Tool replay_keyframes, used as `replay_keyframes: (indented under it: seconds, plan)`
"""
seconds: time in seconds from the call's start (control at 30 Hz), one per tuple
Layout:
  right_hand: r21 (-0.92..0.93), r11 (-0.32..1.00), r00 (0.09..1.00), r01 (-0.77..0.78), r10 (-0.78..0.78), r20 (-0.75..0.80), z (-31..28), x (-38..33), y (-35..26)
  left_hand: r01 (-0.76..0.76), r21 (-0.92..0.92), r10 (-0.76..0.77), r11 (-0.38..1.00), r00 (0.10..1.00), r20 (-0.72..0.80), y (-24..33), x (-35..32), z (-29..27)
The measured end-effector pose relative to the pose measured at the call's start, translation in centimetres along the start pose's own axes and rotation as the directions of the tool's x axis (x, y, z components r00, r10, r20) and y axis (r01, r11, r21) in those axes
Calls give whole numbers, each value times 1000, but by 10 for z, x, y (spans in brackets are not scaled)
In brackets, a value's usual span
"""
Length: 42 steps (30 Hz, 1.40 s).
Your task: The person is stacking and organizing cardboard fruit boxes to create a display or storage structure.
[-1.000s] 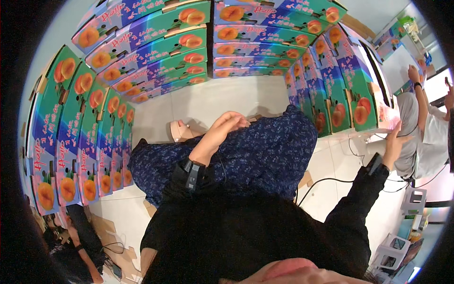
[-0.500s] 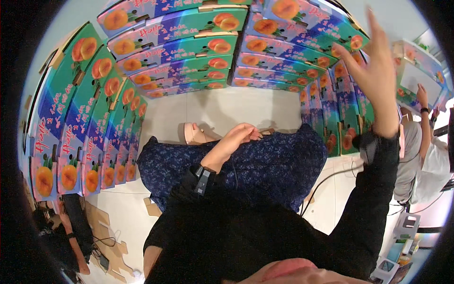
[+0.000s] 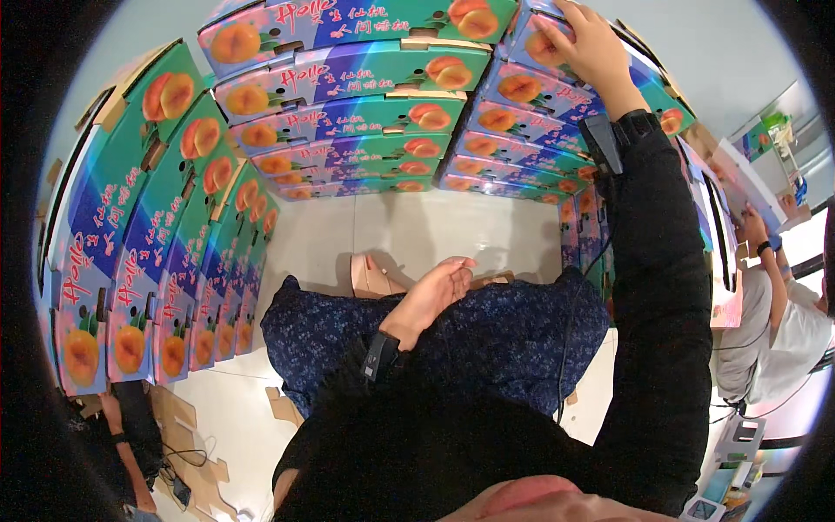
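Two back stacks of flat cardboard fruit boxes, printed with peaches in purple, blue and green, rise before me. My right hand [image 3: 594,54] reaches up to the top box [image 3: 532,48] of the right-hand back stack. Its thumb and fingers are spread at the upper left of that box, seemingly touching it; the contact is partly hidden. Above my lap, my left hand [image 3: 435,298] hovers with its fingers curled in loosely, and nothing shows in it. A dark band with a small device is on each wrist.
Another stack of fruit boxes [image 3: 130,235] stands close on my left, and more boxes [image 3: 584,230] are at the right behind my arm. A co-worker [image 3: 765,304] is at far right; another person's arm [image 3: 126,452] shows at lower left. Cut cardboard [image 3: 187,452] and cables lie there.
My right hand has moved left and forward, from the air at the right to the top box. My left hand's fingers have curled in more. The view has shifted slightly.
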State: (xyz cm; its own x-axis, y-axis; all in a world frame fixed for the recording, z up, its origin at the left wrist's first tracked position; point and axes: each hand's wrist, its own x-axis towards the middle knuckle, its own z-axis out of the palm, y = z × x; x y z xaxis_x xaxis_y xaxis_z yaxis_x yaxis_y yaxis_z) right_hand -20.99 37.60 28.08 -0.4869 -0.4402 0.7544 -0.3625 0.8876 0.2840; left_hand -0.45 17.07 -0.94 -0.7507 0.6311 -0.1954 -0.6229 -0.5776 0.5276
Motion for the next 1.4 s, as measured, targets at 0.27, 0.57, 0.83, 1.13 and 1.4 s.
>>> replay_keyframes:
  seconds: [0.27,0.57,0.83,1.13,1.4]
  plan:
    - [16,1000,948,-17,21,-319,30,-7,-11,17,-22,-16,1000,1000,23,-3,0,1]
    - [25,993,842,-118,114,-527,52,-6,-16,-40,88,46,995,997,-67,-2,7,-2]
    - [6,979,811,-202,171,-560,64,-12,-26,-26,124,46,992,985,-164,-6,14,-11]
    - [31,974,800,-224,202,-565,67,-11,-27,-53,-51,34,997,943,-330,-18,22,-33]
    - [29,978,787,-205,183,-590,67,-10,-26,-29,-195,-65,980,887,-458,-29,28,-42]
